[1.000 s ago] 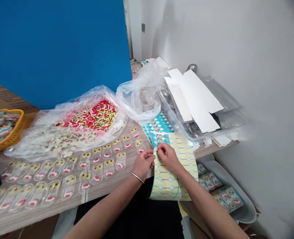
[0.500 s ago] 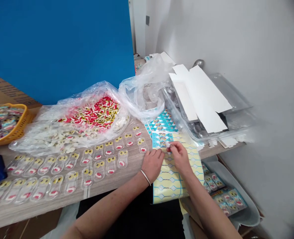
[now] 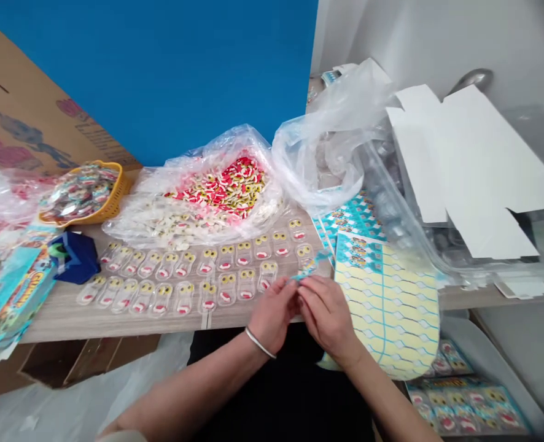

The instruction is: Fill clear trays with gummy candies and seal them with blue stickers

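Head view: the left hand [image 3: 272, 316] and the right hand [image 3: 330, 316] meet in front of the tabletop [image 3: 55, 322] edge, fingertips close together, both narrowed to a pinch on the near end of a thin blue label [image 3: 309, 267]. The label's free end slants up and away to the right, blurred, in front of the rightmost of the clear packs [image 3: 207, 299]; how the fingers share the grip is hidden. A bracelet [image 3: 260, 344] circles the left wrist. Just right of the right hand lies a yellow sheet [image 3: 392, 310], its near end curving over the tabletop edge, with a block of blue labels at its top left corner and white label-shaped gaps elsewhere. The packs stand in rows to the left, showing yellow eye pieces and red-and-white mouth pieces. Behind them a plastic bag [image 3: 150, 212] spreads open around a heap of such pieces. Farther left are a yellow basket [image 3: 121, 193] full of packets, a dark blue dispenser [image 3: 79, 258] and a printed blue box [image 3: 16, 294]. Behind the sheet, a second bag [image 3: 293, 162] sits crumpled beside a clear tray [image 3: 417, 218], which has white card [image 3: 479, 166] on top. Below, at lower right, are printed cards of packs [image 3: 468, 408].
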Demonstrator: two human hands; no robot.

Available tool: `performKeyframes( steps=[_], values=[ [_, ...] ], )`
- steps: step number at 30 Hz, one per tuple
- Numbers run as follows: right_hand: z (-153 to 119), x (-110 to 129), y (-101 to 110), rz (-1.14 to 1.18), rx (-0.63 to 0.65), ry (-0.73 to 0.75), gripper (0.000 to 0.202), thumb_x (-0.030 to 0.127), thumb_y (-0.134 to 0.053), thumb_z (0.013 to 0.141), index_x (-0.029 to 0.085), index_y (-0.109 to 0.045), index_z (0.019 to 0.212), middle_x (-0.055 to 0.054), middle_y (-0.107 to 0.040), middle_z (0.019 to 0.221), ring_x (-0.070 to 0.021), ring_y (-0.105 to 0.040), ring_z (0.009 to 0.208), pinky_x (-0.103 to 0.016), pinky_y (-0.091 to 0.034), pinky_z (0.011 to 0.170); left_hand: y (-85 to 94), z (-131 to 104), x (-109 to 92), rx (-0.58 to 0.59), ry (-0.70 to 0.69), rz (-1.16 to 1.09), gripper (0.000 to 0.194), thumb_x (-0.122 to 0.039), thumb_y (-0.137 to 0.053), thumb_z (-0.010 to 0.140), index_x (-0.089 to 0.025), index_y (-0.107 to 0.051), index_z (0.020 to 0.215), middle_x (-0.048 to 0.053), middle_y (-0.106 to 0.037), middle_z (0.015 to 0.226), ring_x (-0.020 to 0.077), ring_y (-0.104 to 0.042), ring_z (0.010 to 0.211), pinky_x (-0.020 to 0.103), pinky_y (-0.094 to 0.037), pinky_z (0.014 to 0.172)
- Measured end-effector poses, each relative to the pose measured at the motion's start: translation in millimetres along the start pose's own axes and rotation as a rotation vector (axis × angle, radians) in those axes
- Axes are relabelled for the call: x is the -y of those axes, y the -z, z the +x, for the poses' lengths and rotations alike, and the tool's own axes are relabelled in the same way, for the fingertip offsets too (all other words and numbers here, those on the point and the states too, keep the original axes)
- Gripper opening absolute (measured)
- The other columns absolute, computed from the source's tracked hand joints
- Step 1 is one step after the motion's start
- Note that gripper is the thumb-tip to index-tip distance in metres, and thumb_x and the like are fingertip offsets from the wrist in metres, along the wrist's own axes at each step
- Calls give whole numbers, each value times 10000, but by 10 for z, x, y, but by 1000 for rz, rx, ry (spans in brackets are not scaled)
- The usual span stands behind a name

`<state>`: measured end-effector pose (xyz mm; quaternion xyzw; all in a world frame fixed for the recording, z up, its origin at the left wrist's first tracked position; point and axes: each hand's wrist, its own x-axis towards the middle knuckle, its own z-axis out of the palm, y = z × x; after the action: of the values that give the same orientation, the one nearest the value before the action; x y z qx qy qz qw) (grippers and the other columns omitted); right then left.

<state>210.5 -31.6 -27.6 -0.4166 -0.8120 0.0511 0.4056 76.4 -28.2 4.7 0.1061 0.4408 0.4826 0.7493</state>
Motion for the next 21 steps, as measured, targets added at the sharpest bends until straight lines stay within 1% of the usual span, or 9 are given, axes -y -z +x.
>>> performKeyframes(
  steps=[2, 5, 7, 9, 10, 12, 15, 18, 21],
  values=[
    [108, 55, -142, 83, 91, -57, 325, 157, -538, 929, 184, -543, 1253, -130, -625, 1219, -260, -549, 1171, -465, -465, 983, 218, -18, -214, -129, -62, -6, 278, -336, -820, 686, -152, -637, 785, 7, -671, 710, 112, -627, 640, 236, -505, 657],
    [294, 75, -340, 41, 234, -185, 340, 299, -554, 943, 180, -559, 1261, -134, -614, 1258, -282, -525, 1192, -485, -427, 997, 562, -27, -577, -271, -242, 13, 308, -351, -831, 662, -155, -642, 807, 15, -691, 712, 145, -669, 663, 270, -537, 689],
    [401, 68, -450, -21, 358, -195, 402, 381, -613, 907, 188, -577, 1258, -133, -599, 1292, -315, -489, 1222, -497, -407, 984, 769, -54, -793, -336, -356, 9, 309, -340, -833, 653, -158, -647, 820, 8, -696, 715, 144, -675, 666, 268, -545, 692],
    [473, 60, -535, -70, 461, -178, 471, 425, -671, 859, 200, -582, 1264, -127, -582, 1322, -336, -460, 1241, -498, -393, 967, 937, -97, -944, -368, -419, 5, 294, -326, -830, 654, -160, -652, 819, 4, -697, 717, 136, -672, 666, 261, -550, 688],
    [496, 56, -568, -90, 490, -176, 490, 432, -688, 844, 205, -584, 1265, -124, -579, 1326, -339, -455, 1240, -496, -387, 961, 1004, -118, -989, -375, -434, 8, 283, -323, -825, 661, -159, -654, 817, 2, -695, 717, 132, -669, 665, 256, -551, 684],
    [522, 49, -621, -118, 516, -185, 490, 432, -690, 841, 208, -586, 1264, -121, -587, 1310, -333, -460, 1221, -489, -381, 954, 1098, -148, -1022, -381, -446, 14, 260, -321, -811, 683, -158, -658, 814, 2, -695, 730, 122, -662, 670, 248, -551, 682],
    [539, 48, -671, -133, 529, -189, 467, 433, -655, 866, 205, -584, 1268, -126, -589, 1297, -329, -467, 1202, -481, -376, 952, 1152, -150, -976, -386, -431, 12, 236, -327, -786, 722, -159, -661, 832, -1, -695, 763, 108, -655, 683, 244, -546, 697],
    [518, 70, -675, -130, 552, -177, 460, 437, -643, 874, 194, -586, 1261, -136, -589, 1287, -329, -483, 1176, -483, -379, 950, 1133, -129, -893, -389, -390, 14, 246, -343, -780, 731, -163, -658, 846, -9, -686, 750, 107, -653, 682, 246, -536, 703],
    [408, 96, -616, -123, 564, -185, 457, 442, -647, 872, 188, -592, 1248, -140, -601, 1260, -323, -506, 1146, -491, -377, 957, 1083, -130, -808, -362, -344, 36, 251, -359, -774, 738, -169, -646, 841, -7, -688, 754, 113, -652, 683, 247, -520, 685]
  ],
)
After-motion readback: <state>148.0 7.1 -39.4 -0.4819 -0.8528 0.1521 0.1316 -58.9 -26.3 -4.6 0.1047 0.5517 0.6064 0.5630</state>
